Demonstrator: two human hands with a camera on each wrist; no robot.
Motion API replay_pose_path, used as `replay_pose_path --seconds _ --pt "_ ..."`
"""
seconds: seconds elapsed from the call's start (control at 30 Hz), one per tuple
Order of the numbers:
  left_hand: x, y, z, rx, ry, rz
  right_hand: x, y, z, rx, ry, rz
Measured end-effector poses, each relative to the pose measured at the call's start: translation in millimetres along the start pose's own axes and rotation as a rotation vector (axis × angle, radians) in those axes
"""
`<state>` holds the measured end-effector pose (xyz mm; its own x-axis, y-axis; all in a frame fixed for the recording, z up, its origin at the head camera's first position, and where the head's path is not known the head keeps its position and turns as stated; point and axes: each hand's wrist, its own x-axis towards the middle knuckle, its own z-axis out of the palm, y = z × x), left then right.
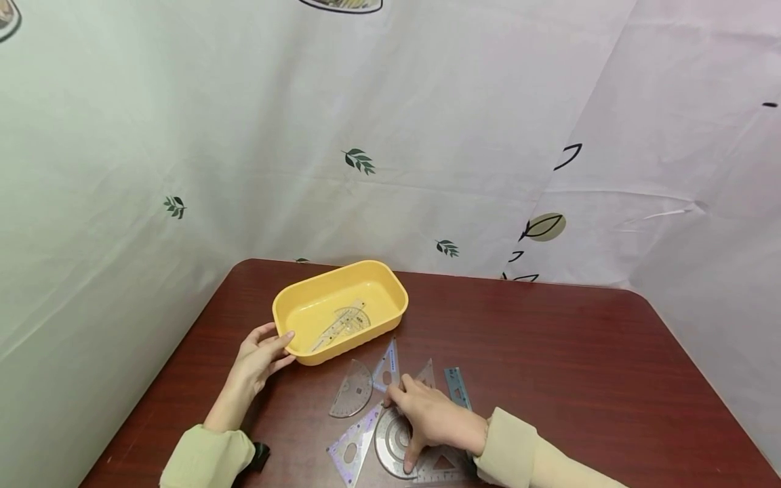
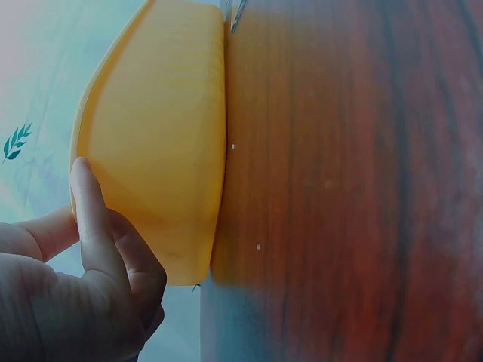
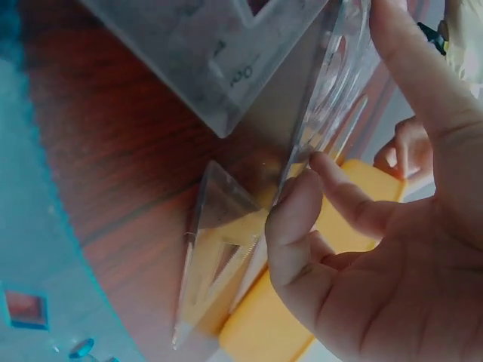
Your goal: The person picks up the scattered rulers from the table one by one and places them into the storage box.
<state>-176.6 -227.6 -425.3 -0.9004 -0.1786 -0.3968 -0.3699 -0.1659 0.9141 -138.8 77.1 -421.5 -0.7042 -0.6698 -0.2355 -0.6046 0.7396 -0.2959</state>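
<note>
A yellow plastic tray (image 1: 390, 285) stands at the table's left side, holding a clear strip-shaped ruler (image 1: 329, 333) and a small protractor (image 1: 361, 318). My left hand (image 1: 256, 359) pinches its near left corner, thumb over the rim and fingers outside. Spread across a clear round protractor (image 1: 388, 444), my right hand (image 1: 436, 417) grips its edge between thumb and fingertips. Around it lie a purple-edged set square (image 1: 360, 440), a half-circle protractor (image 1: 354, 390), a blue-tinted set square (image 1: 387, 366) and a clear set square (image 1: 442, 468). Whether the round protractor is off the table, I cannot tell.
A blue ruler (image 1: 456, 388) lies right of the right hand, partly hidden by the wrist. Behind that hand shows another clear set square (image 1: 427, 373). The dark red table (image 1: 567, 359) reaches back to a white patterned cloth (image 1: 427, 135). A black object (image 1: 260, 456) sits by the left sleeve.
</note>
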Motion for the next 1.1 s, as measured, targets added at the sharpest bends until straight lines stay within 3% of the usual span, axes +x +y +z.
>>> replay_pose_path --seconds 0.3,0.57,0.77,0.93,1.1 --pt "-0.3 1.2 -0.3 0.005 -0.002 0.000 -2.4 -1.9 2.8 -0.084 0.021 -0.055" --pt "-0.7 0.6 0.1 -0.001 -0.002 -0.005 0.9 0.1 1.3 -0.077 -0.031 -0.048" --pt "-1.0 1.0 0.0 -0.003 -0.003 -0.002 0.2 14.0 -0.9 -0.025 0.010 -0.164" --pt "0.0 1.0 0.1 0.001 -0.002 -0.002 1.8 29.2 -6.2 -0.067 0.039 -0.277" --pt "0.3 0.7 0.0 0.002 -0.002 -0.003 5.0 33.2 -7.8 -0.118 0.023 -0.301"
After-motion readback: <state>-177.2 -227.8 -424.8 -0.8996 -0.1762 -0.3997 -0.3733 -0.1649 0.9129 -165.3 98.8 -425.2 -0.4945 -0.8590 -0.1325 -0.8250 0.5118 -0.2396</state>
